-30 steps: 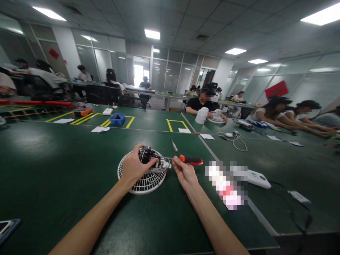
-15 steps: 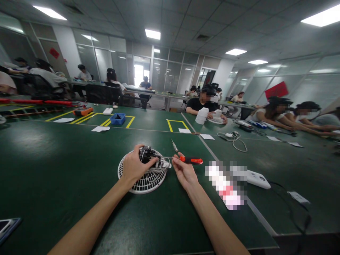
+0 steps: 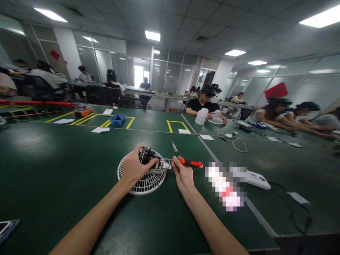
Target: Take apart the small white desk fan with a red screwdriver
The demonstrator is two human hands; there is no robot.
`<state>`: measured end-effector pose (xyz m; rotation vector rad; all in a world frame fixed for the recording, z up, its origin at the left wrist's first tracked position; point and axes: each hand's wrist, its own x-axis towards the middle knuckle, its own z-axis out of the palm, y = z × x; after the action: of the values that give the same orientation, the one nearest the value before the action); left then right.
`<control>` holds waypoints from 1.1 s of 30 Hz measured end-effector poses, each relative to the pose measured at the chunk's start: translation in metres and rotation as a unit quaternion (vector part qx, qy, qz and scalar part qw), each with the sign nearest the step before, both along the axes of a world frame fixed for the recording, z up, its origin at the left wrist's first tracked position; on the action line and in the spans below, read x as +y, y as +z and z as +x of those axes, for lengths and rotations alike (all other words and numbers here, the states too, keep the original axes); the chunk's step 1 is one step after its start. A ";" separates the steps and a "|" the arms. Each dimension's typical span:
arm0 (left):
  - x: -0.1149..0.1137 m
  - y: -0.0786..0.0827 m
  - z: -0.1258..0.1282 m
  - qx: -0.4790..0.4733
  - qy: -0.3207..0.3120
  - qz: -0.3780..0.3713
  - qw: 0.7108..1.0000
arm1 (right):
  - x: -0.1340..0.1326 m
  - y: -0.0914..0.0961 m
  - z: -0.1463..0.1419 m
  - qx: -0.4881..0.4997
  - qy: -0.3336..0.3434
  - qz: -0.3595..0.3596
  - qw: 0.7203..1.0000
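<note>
A round white fan grille (image 3: 148,185) lies on the green table, with a black fan motor (image 3: 146,154) and white wires on top of it. My left hand (image 3: 134,166) is wrapped over the motor, thumb and fingers gripping its sides. To the right, my right hand (image 3: 183,173) pinches a red-and-black screwdriver (image 3: 191,163) near the front of its handle. The screwdriver's shaft points left at the white parts on the motor's right side; its tip is too small to make out. A smaller clear-handled screwdriver (image 3: 174,146) rests on the table just beyond my right hand.
A blue bin (image 3: 117,120) with dark parts and an orange multimeter (image 3: 83,112) stand farther back. Right of my hand lie a blurred bright object (image 3: 224,187) and a white power bank (image 3: 256,179) with a cable. A co-worker (image 3: 203,102) sits across the table.
The fingers of my right hand have shifted and curled closer together around the screwdriver. My left hand, the motor and the grille stay almost where they were.
</note>
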<state>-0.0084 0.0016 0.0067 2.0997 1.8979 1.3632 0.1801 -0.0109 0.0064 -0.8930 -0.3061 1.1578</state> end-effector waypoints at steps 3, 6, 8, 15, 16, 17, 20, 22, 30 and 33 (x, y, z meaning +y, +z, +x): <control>0.000 0.000 0.000 -0.004 -0.004 0.003 1.000 | 0.000 0.001 -0.001 -0.003 0.006 -0.005 1.000; -0.001 0.001 0.000 -0.005 -0.007 0.002 1.000 | 0.000 0.002 0.000 -0.002 0.010 -0.003 1.000; -0.001 0.002 0.000 -0.005 -0.008 -0.001 1.000 | 0.000 0.003 0.002 -0.005 0.015 0.000 1.000; -0.001 0.002 -0.001 -0.005 -0.011 -0.007 1.000 | 0.002 0.008 0.015 0.004 0.004 -0.020 1.000; -0.001 0.002 -0.001 -0.005 -0.011 -0.007 1.000 | 0.004 0.007 0.017 -0.002 0.006 -0.024 1.000; -0.001 0.002 -0.001 -0.004 -0.011 -0.007 1.000 | 0.006 0.005 0.019 -0.018 0.013 -0.029 0.999; -0.002 0.003 0.000 -0.002 -0.010 -0.005 1.000 | 0.013 -0.004 0.023 -0.144 0.056 -0.051 0.987; -0.003 0.003 -0.001 0.001 -0.009 -0.004 1.000 | 0.018 -0.011 0.026 -0.234 0.069 -0.075 0.967; -0.002 0.001 -0.003 0.015 -0.020 0.001 1.000 | 0.011 -0.013 0.032 -0.619 0.084 -0.084 0.776; -0.001 0.001 -0.006 0.039 -0.036 -0.001 0.999 | 0.006 -0.009 0.033 -0.716 0.108 -0.109 0.681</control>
<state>-0.0147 0.0005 0.0079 2.2287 1.8282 1.2829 0.2128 -0.0047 -0.0023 -1.9084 -1.6119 0.4297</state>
